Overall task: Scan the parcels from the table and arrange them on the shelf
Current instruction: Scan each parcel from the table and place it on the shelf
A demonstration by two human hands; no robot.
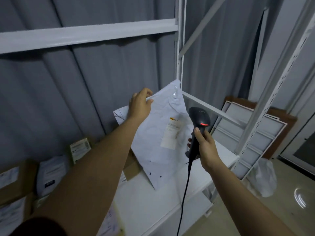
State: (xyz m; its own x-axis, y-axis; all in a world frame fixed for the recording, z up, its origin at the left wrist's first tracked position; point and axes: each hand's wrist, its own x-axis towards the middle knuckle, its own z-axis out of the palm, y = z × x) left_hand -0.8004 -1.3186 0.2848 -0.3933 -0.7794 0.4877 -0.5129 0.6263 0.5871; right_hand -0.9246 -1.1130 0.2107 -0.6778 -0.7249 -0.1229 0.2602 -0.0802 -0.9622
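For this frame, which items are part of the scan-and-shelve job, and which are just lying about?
Part of the job:
- white mailer bag, gripped at its top edge by the left hand
- barcode scanner, held in the right hand
- shelf
- parcels already shelved: cardboard box, small white package

Lying about:
- framed panels leaning right of the shelf
- plastic bag on the floor

Label [173, 133] print on white parcel [158, 133] too blurred to read; scanner cable [183, 201] cut off by bottom edge.
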